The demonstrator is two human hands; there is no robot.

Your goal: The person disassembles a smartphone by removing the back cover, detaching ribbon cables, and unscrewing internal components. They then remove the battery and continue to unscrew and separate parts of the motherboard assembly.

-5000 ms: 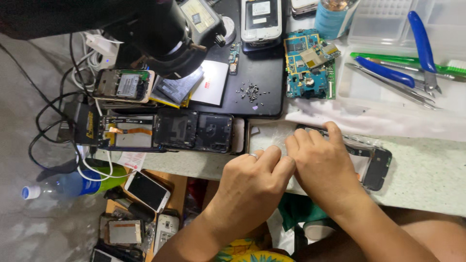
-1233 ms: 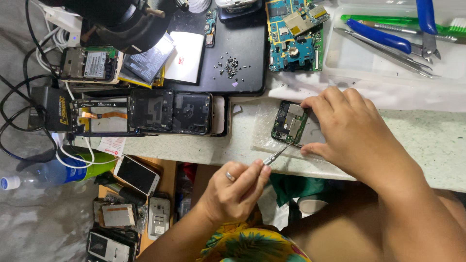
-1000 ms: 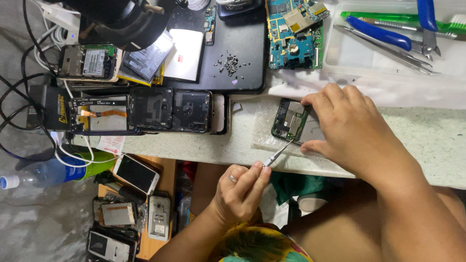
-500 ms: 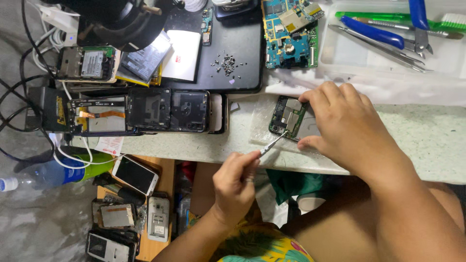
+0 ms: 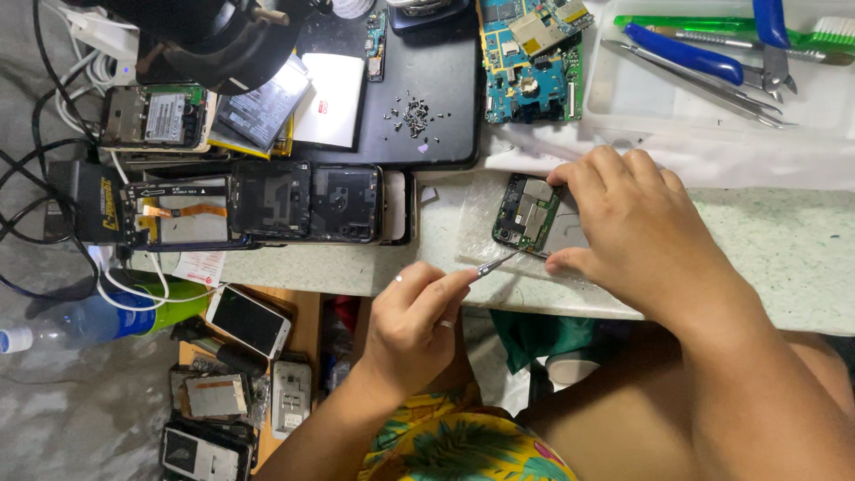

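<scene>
Pinching tweezers in left hand, tip at phone; right hand clasped over phone, pressing it down.

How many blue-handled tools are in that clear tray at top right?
2. Blue-handled cutters lie across the clear tray toward its left; a second blue handle pokes in at the top edge, its upper part cut off. More may lie out of frame.
</scene>
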